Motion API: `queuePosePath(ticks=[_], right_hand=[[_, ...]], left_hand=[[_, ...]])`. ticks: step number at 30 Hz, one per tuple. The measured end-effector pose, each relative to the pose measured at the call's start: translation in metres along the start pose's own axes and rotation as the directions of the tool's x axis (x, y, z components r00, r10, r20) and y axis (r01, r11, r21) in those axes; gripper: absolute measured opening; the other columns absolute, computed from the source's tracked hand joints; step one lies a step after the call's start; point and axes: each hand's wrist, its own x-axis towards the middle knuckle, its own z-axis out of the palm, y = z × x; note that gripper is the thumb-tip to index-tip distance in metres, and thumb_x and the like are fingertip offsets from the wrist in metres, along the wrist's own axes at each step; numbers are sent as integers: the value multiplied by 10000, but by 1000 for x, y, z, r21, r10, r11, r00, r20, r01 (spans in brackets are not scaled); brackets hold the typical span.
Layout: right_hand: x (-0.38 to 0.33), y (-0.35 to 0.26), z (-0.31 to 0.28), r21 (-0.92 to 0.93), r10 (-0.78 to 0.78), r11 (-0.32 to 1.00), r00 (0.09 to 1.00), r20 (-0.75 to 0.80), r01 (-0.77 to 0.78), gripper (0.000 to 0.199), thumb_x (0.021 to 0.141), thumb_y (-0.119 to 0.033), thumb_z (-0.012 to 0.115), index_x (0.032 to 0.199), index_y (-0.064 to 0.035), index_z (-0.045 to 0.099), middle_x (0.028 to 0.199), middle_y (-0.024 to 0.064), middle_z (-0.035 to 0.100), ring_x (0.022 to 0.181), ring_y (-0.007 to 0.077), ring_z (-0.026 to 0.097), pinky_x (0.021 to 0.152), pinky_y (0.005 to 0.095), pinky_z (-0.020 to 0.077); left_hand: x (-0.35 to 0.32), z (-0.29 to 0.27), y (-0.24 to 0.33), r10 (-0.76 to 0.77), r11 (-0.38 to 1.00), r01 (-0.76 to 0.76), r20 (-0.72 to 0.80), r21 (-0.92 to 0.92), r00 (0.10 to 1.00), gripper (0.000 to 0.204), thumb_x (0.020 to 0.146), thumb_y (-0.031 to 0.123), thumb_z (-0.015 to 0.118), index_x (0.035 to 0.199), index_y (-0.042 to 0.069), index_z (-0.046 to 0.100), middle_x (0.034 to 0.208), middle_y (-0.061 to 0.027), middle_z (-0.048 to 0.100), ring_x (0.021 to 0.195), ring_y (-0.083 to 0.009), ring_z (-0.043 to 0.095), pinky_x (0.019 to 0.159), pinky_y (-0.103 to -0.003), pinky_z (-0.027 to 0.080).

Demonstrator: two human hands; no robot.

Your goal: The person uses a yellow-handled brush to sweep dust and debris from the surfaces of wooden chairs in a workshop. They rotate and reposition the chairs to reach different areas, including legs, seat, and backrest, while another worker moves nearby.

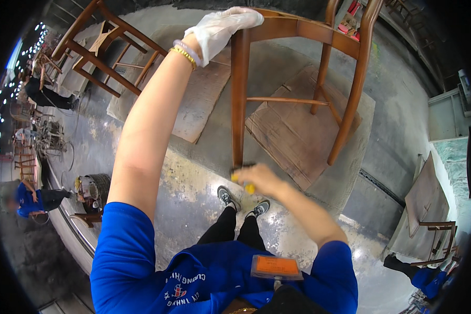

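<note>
The left grip (225,32), in a thin white glove, lies over the upper corner of a brown varnished wooden chair (239,94); its fingers stretch along the rail, and how tightly they close cannot be told. The chair extends from under that hand to just beside the right grip (263,179). This one is bare and curled closed around a small yellow-and-black hand tool (250,188) at the foot of the nearest leg — whether tool and wood touch is unclear.

Creased brown cardboard (298,125) lies on the floor beyond the right grip, beneath the chair, and a second brown wooden chair (97,74) is left of the left grip. As for writing, white lettering curves around a small red-and-white emblem (180,291) on the blue shirt (214,267), nearer the body than both grips; an orange card badge (276,266) there bears print too small to read
</note>
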Motion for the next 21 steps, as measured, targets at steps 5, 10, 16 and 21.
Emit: queuePosePath(ticks=[5, 10, 16, 21], right_hand=[[55, 18, -146, -211, -206, 972, 799, -565, 102, 119, 790, -30, 718, 873, -92, 661, 1202, 100, 764, 1208, 296, 705, 999, 384, 601], [41, 18, -64, -513, -301, 858, 785, -542, -26, 107, 871, -100, 682, 787, -137, 627, 1426, 21, 667, 1382, 268, 586, 1165, 429, 496], [-60, 22, 72, 354, 227, 920, 965, -135, -167, 128, 840, 17, 661, 790, -95, 697, 1351, 97, 708, 1364, 307, 602, 1145, 376, 480], [-93, 138, -9, 556, 547, 827, 348, -761, -85, 134, 845, 80, 693, 777, -35, 706, 1196, 141, 768, 1234, 208, 678, 1049, 341, 495]], left_hand=[[3, -8, -1, 1, 998, -4, 45, 62, 999, 536, 955, 430, 702, 1311, 29, 683, 1249, -103, 703, 1175, -182, 608, 1048, -317, 456], [9, 0, -1, -65, 995, 63, -22, -80, 998, 432, 947, 345, 748, 1259, 53, 689, 1125, -77, 691, 1054, -170, 612, 908, -334, 514], [18, 40, -21, -140, 903, 31, -226, -428, 964, 270, 909, 173, 817, 1123, 70, 687, 868, 9, 632, 735, -77, 545, 637, -262, 468], [-4, 53, -38, 38, 983, -97, -346, -156, 938, 281, 948, 250, 782, 1152, 67, 720, 1031, -51, 725, 921, -117, 649, 817, -296, 532]])
